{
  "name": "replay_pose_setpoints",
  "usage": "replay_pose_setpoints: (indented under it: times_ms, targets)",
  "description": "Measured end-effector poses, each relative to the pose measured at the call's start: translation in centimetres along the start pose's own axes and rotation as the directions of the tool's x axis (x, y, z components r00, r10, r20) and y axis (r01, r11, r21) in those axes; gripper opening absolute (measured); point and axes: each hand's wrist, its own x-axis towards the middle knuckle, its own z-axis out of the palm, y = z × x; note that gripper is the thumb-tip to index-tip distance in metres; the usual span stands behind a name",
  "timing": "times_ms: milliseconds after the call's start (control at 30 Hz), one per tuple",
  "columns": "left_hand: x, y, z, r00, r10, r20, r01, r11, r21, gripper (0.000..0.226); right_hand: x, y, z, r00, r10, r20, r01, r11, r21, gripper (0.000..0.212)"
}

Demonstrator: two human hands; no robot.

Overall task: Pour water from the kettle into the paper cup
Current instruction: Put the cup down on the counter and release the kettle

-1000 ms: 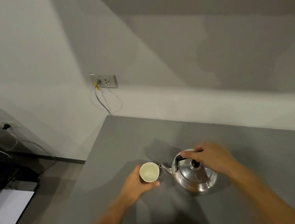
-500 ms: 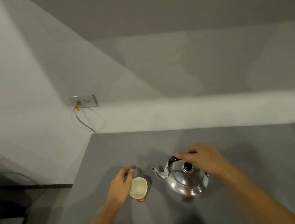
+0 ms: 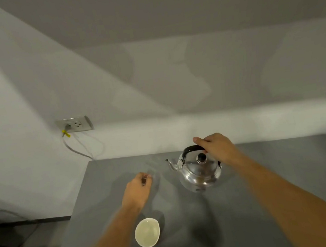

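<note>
A shiny steel kettle (image 3: 199,170) with a black lid knob and black handle is over the grey table (image 3: 266,172), spout pointing left. My right hand (image 3: 216,147) is closed around its handle from above. A white paper cup (image 3: 147,232) stands upright near the table's front, beside my left forearm. My left hand (image 3: 138,190) hovers beyond the cup, apart from it, fingers loosely curled and holding nothing. The kettle lies well past the cup and to its right.
A wall socket (image 3: 75,124) with a plugged cable hangs on the white wall at the back left. The table's left edge runs down from the back corner (image 3: 89,162); dark floor lies beyond it.
My left hand has let go of the cup and moved away beyond it. The cup now stands alone nearer to me. My right hand still holds the kettle handle; the view has shifted.
</note>
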Motion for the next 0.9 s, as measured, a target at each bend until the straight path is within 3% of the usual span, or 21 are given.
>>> replay_pose_setpoints:
  times_ms: [333,900]
  targets:
    - [2.8,0.7,2.5,0.999,0.002,0.052,-0.002,1.0,0.013,0.031,7.5,1.3,0.6,0.998,0.069,0.012,-0.07,0.997,0.04,0.056]
    - [3.1,1.1,2.8,0.999,0.016,0.048,-0.017,1.0,0.004,0.035,10.2,2.8,1.3,0.992,0.121,0.021,-0.121,0.992,0.019,0.057]
